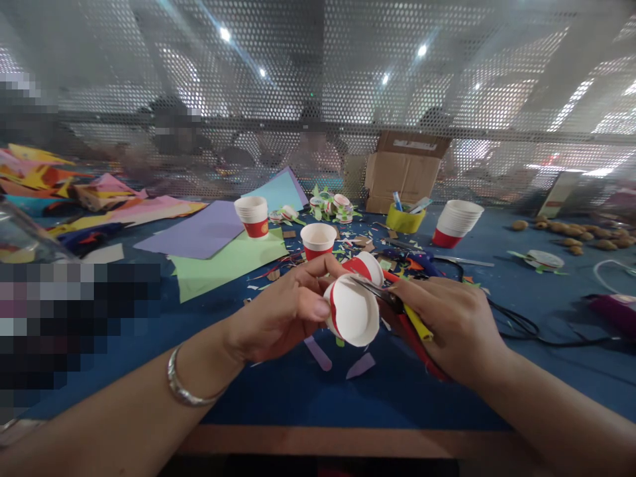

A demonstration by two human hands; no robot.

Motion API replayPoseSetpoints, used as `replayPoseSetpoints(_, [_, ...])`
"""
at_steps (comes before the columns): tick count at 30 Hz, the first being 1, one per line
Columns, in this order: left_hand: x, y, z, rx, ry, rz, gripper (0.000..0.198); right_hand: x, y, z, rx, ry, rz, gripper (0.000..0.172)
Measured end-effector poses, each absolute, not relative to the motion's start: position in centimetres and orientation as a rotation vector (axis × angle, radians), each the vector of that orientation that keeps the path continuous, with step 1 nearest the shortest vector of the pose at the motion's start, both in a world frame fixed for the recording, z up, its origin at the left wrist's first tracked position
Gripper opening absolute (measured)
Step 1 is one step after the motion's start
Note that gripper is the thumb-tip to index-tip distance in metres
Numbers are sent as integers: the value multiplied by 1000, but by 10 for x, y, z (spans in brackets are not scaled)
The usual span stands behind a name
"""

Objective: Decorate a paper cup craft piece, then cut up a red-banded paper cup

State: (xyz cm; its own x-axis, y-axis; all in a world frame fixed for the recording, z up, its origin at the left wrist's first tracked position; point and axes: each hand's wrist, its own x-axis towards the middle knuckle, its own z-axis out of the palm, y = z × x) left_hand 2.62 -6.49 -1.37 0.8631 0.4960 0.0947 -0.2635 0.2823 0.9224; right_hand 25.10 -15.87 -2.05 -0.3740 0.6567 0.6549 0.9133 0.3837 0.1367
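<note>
In front of me, my left hand (293, 305) pinches a cut-down paper cup bottom (355, 315), white inside with a red outer edge. My right hand (442, 318) grips scissors (412, 321) with red and yellow handles. Their dark blades meet the rim of the cut cup. Right behind it lies a tilted red and white paper cup piece (368, 267). An upright paper cup (318, 240) stands just beyond my left fingers. Purple paper scraps (362, 366) lie below the hands on the blue table.
Stacked paper cups stand at left (253, 215) and right (457, 222). Beyond are purple paper (199, 228), green paper (233, 258), a yellow pen holder (405, 218) and a cardboard box (405, 172). A glue gun (422, 262), its black cord (527, 331) and walnut-like brown lumps (586, 232) are at right.
</note>
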Motion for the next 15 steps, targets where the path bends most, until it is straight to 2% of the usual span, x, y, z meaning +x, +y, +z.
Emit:
replayPoseSetpoints(9, [26, -64, -15, 1123, 217, 453, 41, 250, -160, -17, -1288, -2169, -646, 14])
replayPoseSetpoints(15, [26, -65, -10, 1067, 198, 425, 36, 248, -159, -16, -1238, -2163, -649, 16])
